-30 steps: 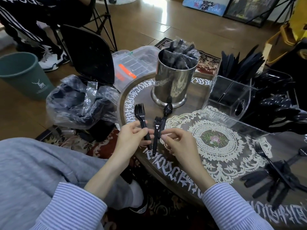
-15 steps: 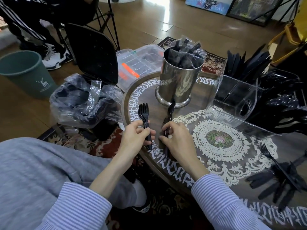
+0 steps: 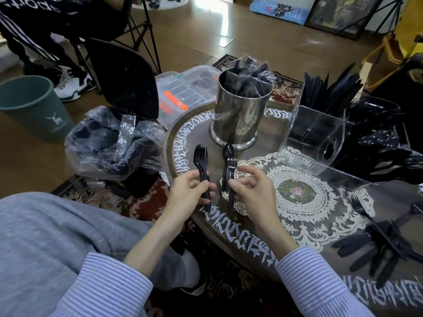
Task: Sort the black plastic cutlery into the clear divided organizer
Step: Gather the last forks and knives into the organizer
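Near table edge: left hand (image 3: 191, 189) grips stacked forks (image 3: 201, 162); right hand (image 3: 250, 191) pinches fork (image 3: 231, 177) beside spoon (image 3: 227, 161). Organizer (image 3: 320, 143) far right. Risk: spoon rides along, lands in fork compartment; loose pinch drops piece off edge.

Home living room, likely. Brown wooden plank floor (image 3: 229, 30), dark red patterned rug (image 3: 142, 207) under a round wooden table with white script lettering (image 3: 183, 143), cream lace doily (image 3: 304, 202) under its glass top. Framed pictures (image 3: 338, 14) lean at the far wall. Grey-green plastic wastebasket with a deer logo (image 3: 34, 108) on the floor beside a black folding chair (image 3: 128, 81).
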